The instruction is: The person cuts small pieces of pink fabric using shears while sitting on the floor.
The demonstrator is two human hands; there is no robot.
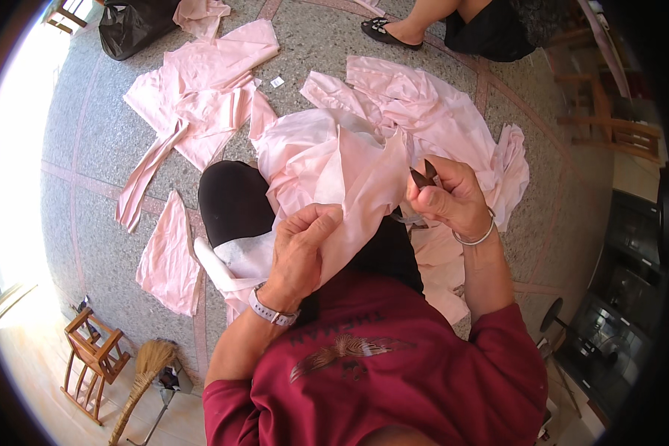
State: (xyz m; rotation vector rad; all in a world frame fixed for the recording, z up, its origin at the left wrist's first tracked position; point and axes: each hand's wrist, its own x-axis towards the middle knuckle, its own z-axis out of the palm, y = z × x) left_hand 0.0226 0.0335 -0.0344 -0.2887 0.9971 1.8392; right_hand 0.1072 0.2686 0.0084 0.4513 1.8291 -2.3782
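A pale pink cloth piece is draped over my lap, with an edge pinched between the thumb and fingers of my left hand. My right hand grips small dark thread snips, their two pointed blades apart and directed up and to the left. The snips are close to the cloth's right edge; whether they touch it I cannot tell. Part of the snips is hidden inside my fingers. A whiter strip of the cloth hangs over my left thigh.
More pink cloth pieces lie on the speckled floor ahead, with another heap to the right. A person's foot in a black shoe is at the top. A wooden chair and a straw broom stand lower left.
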